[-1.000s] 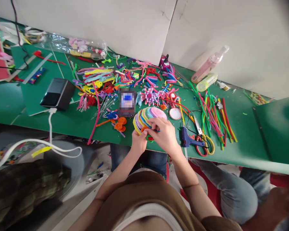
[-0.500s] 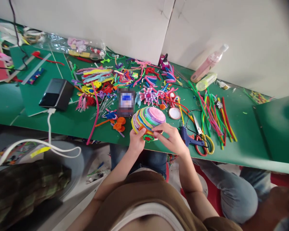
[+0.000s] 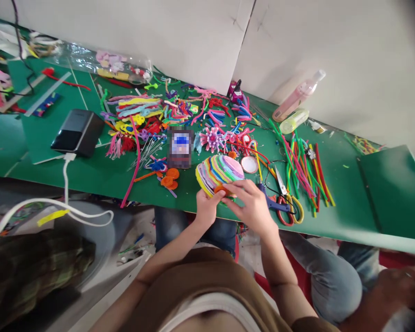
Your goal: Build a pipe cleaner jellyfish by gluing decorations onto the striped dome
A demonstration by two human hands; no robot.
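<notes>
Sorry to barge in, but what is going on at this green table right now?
A seated person is working at the near edge of the green table. Their left hand grips a stack of coloured discs, while the right hand rests fingertips on a small orange piece at its front. A blue glue gun, scissors and pipe cleaners lie just to the right, untouched.

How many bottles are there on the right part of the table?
2. A pink bottle is farthest back; a yellow-green bottle lies just in front of it. More may be hidden.
</notes>
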